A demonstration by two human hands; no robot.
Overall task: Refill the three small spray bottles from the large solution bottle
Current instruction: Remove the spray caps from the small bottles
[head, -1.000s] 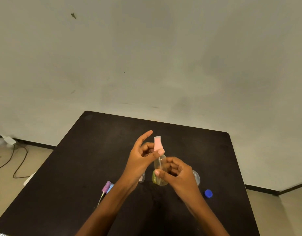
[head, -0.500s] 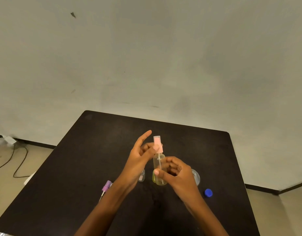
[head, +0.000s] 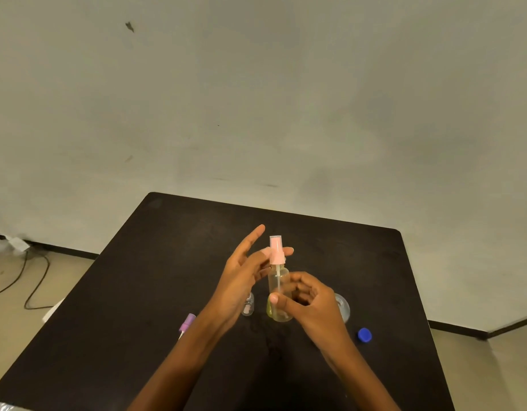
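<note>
Right hand (head: 312, 304) grips bottle (head: 278, 281); left hand (head: 241, 280) pinches pink cap (head: 276, 251)

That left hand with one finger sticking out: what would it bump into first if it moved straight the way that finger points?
Probably nothing nearby: the left hand, while pinching the pink spray head, points its finger over the far part of the black table toward the wall. Depth is hard to judge.

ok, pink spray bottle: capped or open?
Capped: pink spray head sits on the spray bottle neck, left hand pinching it. Screwed tight: cannot tell.
</note>
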